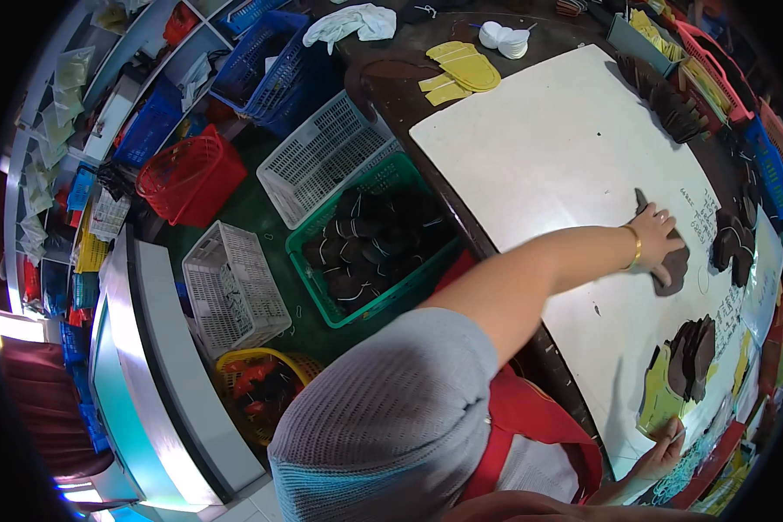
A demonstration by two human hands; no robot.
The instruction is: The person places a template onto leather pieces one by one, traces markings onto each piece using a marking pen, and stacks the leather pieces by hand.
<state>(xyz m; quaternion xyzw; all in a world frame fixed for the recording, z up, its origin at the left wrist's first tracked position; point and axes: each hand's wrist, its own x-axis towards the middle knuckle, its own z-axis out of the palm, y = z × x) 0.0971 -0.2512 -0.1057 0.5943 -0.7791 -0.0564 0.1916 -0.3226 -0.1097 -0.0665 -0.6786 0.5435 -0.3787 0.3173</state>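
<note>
My left arm stretches across the white board [531, 157]. At its end my left hand [657, 244] lies with fingers spread over a dark brown flat cut piece [672, 277], which looks like a shoe part and shows on both sides of the hand. My right hand [665, 448], low at the right, pinches the near edge of a yellow-green cut piece [656, 402] between thumb and fingers. A fanned stack of dark brown pieces [694, 352] lies against that yellow-green piece. Another dark bundle [732, 248] rests near the board's far edge, beyond my left hand.
Yellow cut pieces [465, 70] and a white thread roll [505, 39] lie on the dark table at the left. More dark pieces [665, 104] line the far edge. A green crate [309, 287] of dark bundles, white crates [235, 287] and a red basket [191, 178] stand beside the table.
</note>
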